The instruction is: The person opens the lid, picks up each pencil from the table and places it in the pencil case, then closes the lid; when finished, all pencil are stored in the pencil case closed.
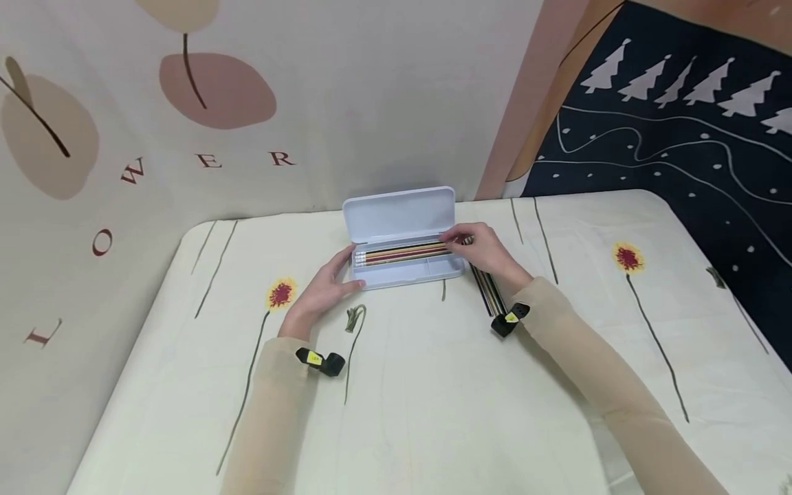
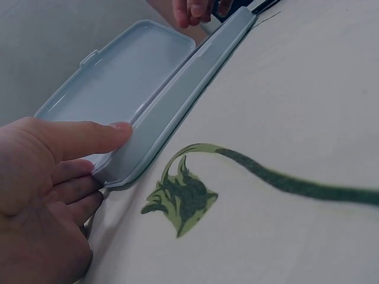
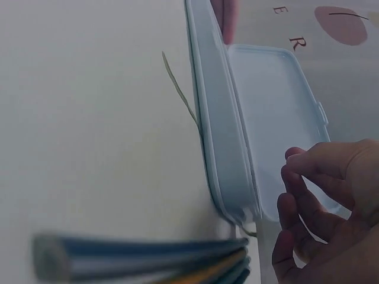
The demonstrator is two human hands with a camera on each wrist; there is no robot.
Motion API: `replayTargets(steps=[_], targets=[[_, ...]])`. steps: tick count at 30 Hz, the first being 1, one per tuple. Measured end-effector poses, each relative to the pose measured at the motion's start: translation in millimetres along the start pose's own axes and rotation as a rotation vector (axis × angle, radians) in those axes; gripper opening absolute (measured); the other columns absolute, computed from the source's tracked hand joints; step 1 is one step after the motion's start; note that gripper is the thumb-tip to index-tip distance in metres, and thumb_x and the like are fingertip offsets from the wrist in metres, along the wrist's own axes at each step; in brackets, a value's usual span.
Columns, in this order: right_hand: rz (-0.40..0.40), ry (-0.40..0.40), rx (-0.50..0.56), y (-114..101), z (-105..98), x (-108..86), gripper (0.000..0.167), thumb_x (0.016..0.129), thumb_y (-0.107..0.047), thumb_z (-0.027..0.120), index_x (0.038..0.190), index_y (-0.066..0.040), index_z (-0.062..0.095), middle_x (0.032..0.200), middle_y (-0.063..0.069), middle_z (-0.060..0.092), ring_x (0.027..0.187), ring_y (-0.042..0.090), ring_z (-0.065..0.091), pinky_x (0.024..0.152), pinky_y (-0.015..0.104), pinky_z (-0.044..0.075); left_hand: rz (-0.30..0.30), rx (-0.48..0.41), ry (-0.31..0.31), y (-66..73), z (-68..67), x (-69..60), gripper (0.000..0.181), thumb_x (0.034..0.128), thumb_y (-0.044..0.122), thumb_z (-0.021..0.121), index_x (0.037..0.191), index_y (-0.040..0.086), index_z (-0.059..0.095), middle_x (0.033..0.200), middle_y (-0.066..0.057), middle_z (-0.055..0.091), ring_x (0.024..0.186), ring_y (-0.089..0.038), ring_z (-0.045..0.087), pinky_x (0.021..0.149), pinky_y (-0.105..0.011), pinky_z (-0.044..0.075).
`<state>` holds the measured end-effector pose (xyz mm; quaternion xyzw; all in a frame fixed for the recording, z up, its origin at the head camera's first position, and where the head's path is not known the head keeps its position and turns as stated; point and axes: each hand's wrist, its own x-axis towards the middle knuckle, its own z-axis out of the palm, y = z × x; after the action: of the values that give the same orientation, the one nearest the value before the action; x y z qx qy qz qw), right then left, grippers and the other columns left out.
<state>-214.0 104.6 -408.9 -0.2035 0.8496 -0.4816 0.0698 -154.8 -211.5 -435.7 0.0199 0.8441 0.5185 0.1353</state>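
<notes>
We list one open pale-blue case point(image 1: 410, 279) on white cloth point(image 1: 445, 385), left end gripped by the left hand point(image 1: 324, 289); pencils point(image 1: 402, 253) inside; right hand point(image 1: 485, 249) at its right end, fingertips close together, any hold we cannot tell.

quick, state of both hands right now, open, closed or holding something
Left hand: holding the left end of the pencil case.
Right hand: over the pencils inside, fingers bent; can't tell if it pinches one.

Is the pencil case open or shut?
Open: the pencil case has its lid standing raised at the back, and pencils show inside.
</notes>
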Motion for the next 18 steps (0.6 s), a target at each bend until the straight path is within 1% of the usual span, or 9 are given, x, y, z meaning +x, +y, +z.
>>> replayTargets(steps=[5, 8, 13, 18], targets=[[0.045, 0.010, -0.017, 4.0, -10.6, -8.7, 0.021, 0.092, -0.002, 0.060, 0.109, 0.000, 0.070, 0.105, 0.013, 0.067, 0.090, 0.024, 0.054, 0.074, 0.032, 0.045, -0.009, 0.010, -0.001, 0.4, -0.7, -1.1, 0.083, 0.0863, 0.012, 0.069, 0.155, 0.015, 0.022, 0.159, -0.007, 0.019, 0.146, -0.026, 0.008, 0.116, -0.046, 0.003], [0.068, 0.023, -0.024, 7.0, -16.1, -12.3, 0.021, 0.092, -0.002, 0.059, 0.110, 0.000, 0.070, 0.107, 0.014, 0.066, 0.093, 0.025, 0.055, 0.076, 0.034, 0.045, -0.005, 0.008, -0.001, -0.1, -0.9, -1.4, 0.083, 0.0864, 0.012, 0.068, 0.155, 0.015, 0.022, 0.159, -0.007, 0.019, 0.146, -0.026, 0.008, 0.116, -0.047, 0.003], [0.131, 0.041, -0.045, 11.0, -24.3, -18.4, 0.023, 0.093, -0.006, 0.059, 0.113, -0.001, 0.069, 0.112, 0.014, 0.065, 0.098, 0.026, 0.055, 0.081, 0.037, 0.043, 0.006, 0.006, 0.000, -0.2, -0.6, -1.2, 0.082, 0.0863, 0.011, 0.069, 0.155, 0.014, 0.023, 0.159, -0.007, 0.020, 0.146, -0.026, 0.008, 0.116, -0.047, 0.004], [0.152, 0.048, -0.051, 13.5, -30.9, -24.6, 0.024, 0.093, -0.005, 0.059, 0.115, 0.000, 0.068, 0.116, 0.015, 0.064, 0.100, 0.028, 0.055, 0.085, 0.040, 0.042, 0.016, -0.005, -0.006, 0.3, -0.5, -1.8, 0.082, 0.0868, 0.010, 0.068, 0.155, 0.013, 0.022, 0.159, -0.009, 0.020, 0.145, -0.027, 0.008, 0.116, -0.048, 0.004]])
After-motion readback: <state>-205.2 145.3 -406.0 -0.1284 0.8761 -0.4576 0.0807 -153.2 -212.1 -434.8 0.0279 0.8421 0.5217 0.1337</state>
